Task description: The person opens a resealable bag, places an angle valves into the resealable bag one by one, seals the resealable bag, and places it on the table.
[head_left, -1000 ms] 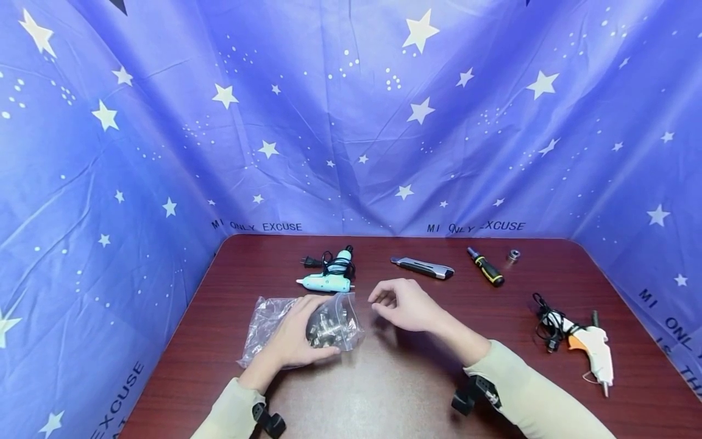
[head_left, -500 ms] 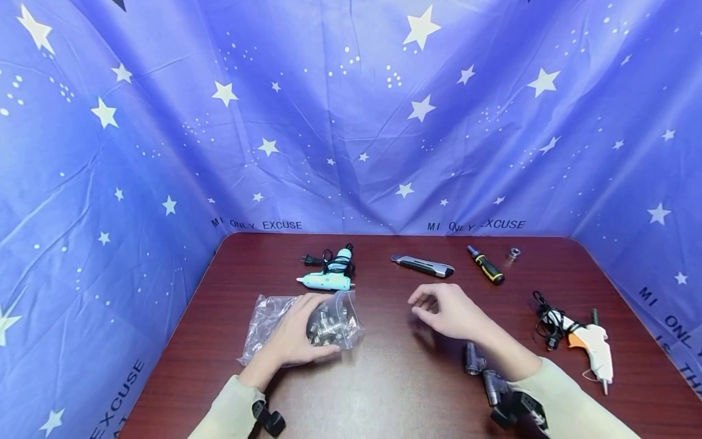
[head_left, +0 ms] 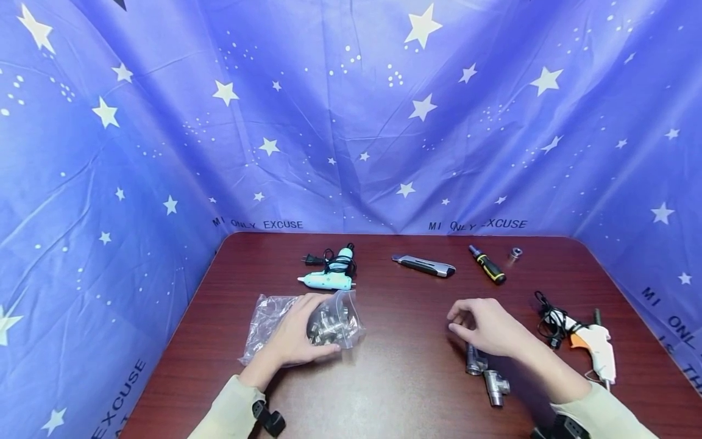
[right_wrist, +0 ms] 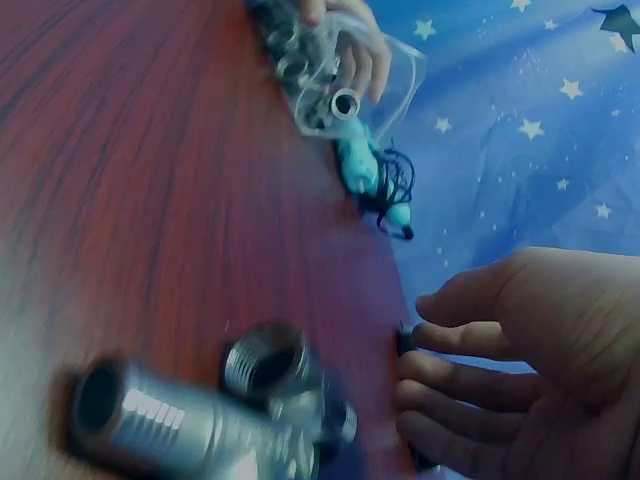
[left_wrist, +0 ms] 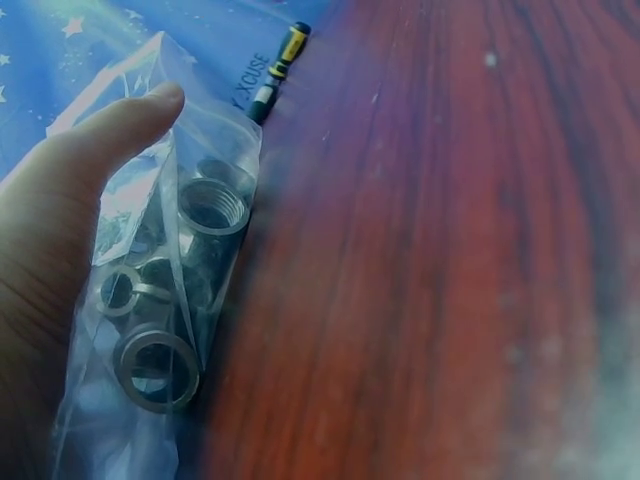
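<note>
My left hand grips a clear zip bag, fingers over its far side and thumb at the near side. Threaded metal pipe fittings fill the bag's right end; their round openings show through the plastic in the left wrist view. Over the right of the table, my right hand has loosely bent fingers and holds nothing. Just below it lie two loose metal tee fittings: one partly covered by the hand, the other nearer me. Both loom large in the right wrist view, beside the hand.
Behind the bag lies a light-blue glue gun with its cord wrapped. A utility knife, a black-and-yellow screwdriver and a small metal ring-shaped part lie along the back. A white glue gun is at far right.
My right hand has moved right and a little nearer me, away from the bag. The two loose fittings, hidden by the right arm at first, have come into view. My left hand stays on the bag.
</note>
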Motion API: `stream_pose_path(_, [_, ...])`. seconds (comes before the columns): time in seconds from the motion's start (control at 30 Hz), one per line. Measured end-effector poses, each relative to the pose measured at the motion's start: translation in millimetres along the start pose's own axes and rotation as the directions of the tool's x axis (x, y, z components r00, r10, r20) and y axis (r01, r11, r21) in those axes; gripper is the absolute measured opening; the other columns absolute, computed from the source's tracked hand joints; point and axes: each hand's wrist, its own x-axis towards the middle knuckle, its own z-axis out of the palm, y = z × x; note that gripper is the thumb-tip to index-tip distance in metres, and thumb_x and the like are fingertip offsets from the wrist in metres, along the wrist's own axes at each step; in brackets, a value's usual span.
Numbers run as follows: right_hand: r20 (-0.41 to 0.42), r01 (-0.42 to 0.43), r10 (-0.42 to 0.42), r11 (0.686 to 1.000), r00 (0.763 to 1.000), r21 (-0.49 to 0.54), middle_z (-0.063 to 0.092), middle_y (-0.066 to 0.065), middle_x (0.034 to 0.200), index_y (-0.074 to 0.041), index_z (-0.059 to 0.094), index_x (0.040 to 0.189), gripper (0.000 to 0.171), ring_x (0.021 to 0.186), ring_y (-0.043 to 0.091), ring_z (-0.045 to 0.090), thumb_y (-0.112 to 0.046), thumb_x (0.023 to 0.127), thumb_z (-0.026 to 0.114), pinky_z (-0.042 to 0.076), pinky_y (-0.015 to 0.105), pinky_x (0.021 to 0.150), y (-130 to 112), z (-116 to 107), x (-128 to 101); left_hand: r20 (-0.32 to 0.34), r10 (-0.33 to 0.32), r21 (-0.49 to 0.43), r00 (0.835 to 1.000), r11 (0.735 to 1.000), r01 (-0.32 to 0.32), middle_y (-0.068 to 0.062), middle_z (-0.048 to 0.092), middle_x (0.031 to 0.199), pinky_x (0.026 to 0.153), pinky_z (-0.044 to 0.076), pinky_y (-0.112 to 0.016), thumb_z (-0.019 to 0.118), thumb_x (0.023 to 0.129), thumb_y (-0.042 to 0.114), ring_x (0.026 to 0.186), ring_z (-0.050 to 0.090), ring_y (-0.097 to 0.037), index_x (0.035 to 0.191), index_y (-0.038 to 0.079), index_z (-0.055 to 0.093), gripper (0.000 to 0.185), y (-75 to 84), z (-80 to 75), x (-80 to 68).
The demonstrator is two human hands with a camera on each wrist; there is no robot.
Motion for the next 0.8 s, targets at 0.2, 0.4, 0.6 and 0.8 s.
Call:
stream_pose_path(0.2, [0.043,-0.017,0.02,0.997,0.999,-0.073,0.062,-0.021,0.073,-0.024,0.071,0.087,0.013,0.066,-0.009,0.052,-0.025,0.091,0.083,0.046,0.021,0.062,13,-4,-16,0.011,-0.016,-0.003,1.0,1.0,0.016,0.007,0.063,0.142,0.113,0.051,-0.049,0.094,0.068,0.056,0.133,0.059,-0.017,0.151,0.026,0.054,0.097,-0.3,0.1,1.0])
stream_pose_path(0.4, [0.086,-0.037,0.043,0.997,0.995,-0.063,0.058,-0.021,0.067,-0.026,0.068,0.082,0.019,0.059,-0.008,0.046,-0.035,0.092,0.082,0.041,0.019,0.056,21,-2,-26,0.006,-0.016,-0.001,1.0,1.0,0.016,0.007,0.063,0.142,0.112,0.052,-0.05,0.094,0.067,0.056,0.133,0.059,-0.018,0.151,0.026,0.055,0.097,-0.2,0.5,0.4])
stream_pose_path(0.6, [0.075,-0.019,0.026,0.996,0.997,-0.092,0.057,-0.021,0.066,-0.026,0.065,0.077,0.027,0.059,-0.009,0.046,-0.04,0.088,0.086,0.041,0.018,0.056,21,3,-28,0.003,-0.015,-0.004,1.0,1.0,0.015,0.007,0.063,0.142,0.112,0.052,-0.051,0.094,0.068,0.056,0.133,0.059,-0.018,0.151,0.027,0.054,0.097,-0.1,0.9,-0.1])
stream_pose_path(0.8, [0.081,-0.034,0.043,0.993,0.996,-0.111,0.053,-0.021,0.064,-0.025,0.06,0.073,0.033,0.058,-0.007,0.044,-0.039,0.083,0.089,0.039,0.018,0.056,20,7,-28,0.008,-0.018,-0.001,1.0,1.0,0.018,0.007,0.063,0.142,0.112,0.052,-0.05,0.094,0.067,0.056,0.133,0.059,-0.018,0.152,0.026,0.054,0.098,0.2,1.1,-0.3])
